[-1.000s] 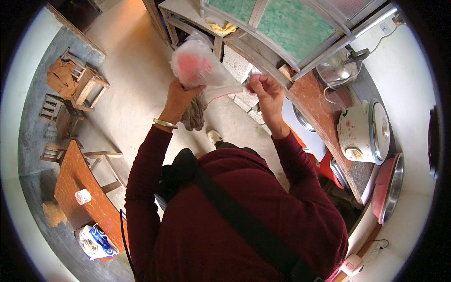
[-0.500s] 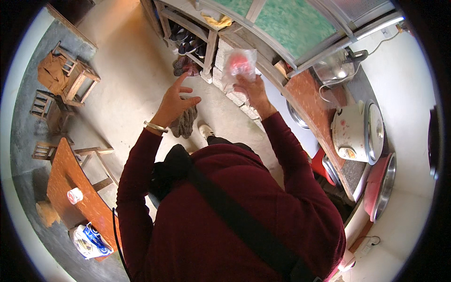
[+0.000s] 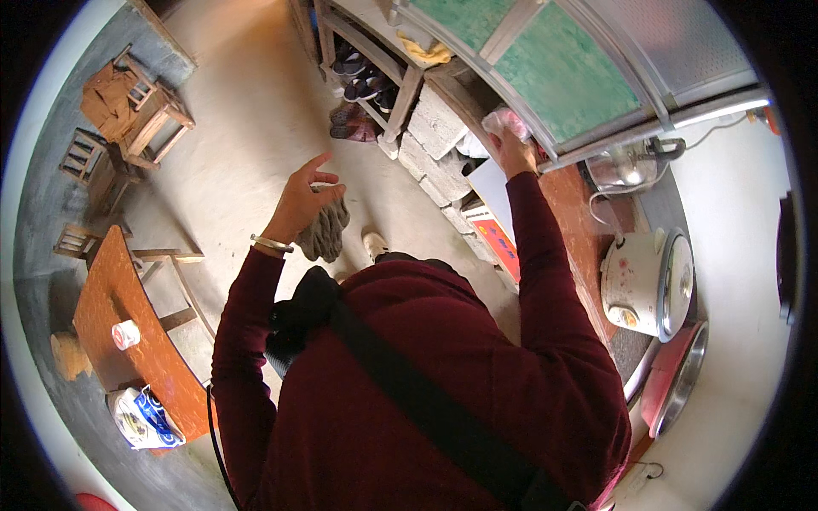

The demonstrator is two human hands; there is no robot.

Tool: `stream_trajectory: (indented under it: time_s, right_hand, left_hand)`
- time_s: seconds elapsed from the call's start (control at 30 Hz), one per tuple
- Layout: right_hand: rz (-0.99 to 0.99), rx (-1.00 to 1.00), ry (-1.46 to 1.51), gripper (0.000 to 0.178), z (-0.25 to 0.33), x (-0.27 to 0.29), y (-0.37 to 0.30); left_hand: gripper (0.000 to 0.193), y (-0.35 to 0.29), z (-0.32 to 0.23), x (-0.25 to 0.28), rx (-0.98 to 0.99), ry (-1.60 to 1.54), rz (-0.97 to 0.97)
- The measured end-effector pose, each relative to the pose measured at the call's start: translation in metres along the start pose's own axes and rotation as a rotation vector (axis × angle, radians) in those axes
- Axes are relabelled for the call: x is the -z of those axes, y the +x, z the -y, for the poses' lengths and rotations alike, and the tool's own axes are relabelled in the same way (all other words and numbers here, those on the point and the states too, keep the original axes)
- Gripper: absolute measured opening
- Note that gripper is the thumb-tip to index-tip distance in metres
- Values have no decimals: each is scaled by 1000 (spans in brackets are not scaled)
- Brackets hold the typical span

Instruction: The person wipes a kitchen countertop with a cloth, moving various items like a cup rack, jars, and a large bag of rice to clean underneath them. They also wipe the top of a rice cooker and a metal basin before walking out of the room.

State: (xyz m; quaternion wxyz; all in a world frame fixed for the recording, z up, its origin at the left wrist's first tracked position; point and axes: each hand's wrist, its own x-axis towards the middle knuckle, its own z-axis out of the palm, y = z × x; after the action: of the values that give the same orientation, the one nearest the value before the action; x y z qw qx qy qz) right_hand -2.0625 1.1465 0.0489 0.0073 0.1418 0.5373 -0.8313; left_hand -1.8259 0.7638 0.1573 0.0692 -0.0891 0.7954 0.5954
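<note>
My left hand (image 3: 300,200) is out in front on the left, with its index finger stretched and the other fingers curled. From its palm side hangs a bunched grey knitted cloth (image 3: 325,228), which looks like gloves. Farther off to the right, my right hand (image 3: 516,155) is closed on a crinkled clear plastic bag (image 3: 506,122) with something pinkish red inside. This bag is at the edge of the wooden counter (image 3: 558,200), beside the lower frame of a green-paned sliding panel (image 3: 567,81). What the bag contains cannot be made out.
A rice cooker (image 3: 635,281), a metal kettle (image 3: 626,166) and a red basin (image 3: 669,387) are along the right. Pale blocks (image 3: 434,123) and a shoe rack (image 3: 362,72) stand ahead. At left are a table (image 3: 145,315) and small wooden chairs (image 3: 158,128).
My right hand has carried the plastic bag right, to the counter edge by the panel. My left hand has drawn slightly back and left with the grey cloth. The view has shifted a little.
</note>
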Motion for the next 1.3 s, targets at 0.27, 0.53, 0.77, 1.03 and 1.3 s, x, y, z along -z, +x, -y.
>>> stream_trajectory:
  time_s: [0.27, 0.53, 0.77, 1.03, 1.3]
  right_hand:
    - [-189, -230, -334, 71, -7, 17, 25]
    - [-338, 699, -1424, 69, -26, -13, -53]
    - [133, 782, -1962, 61, -19, -25, -13]
    - [-5, 420, -2068, 72, -24, -11, 26]
    - [728, 250, -1160, 70, -79, -113, -90]
  left_hand:
    - [64, -1, 10, 2, 62, -147, -9]
    - [62, 4, 25, 3, 54, -182, -59]
    - [61, 10, 10, 2, 17, -251, -15]
    - [63, -1, 6, 18, 60, -197, -56]
    - [64, -1, 9, 22, 0, -138, -44]
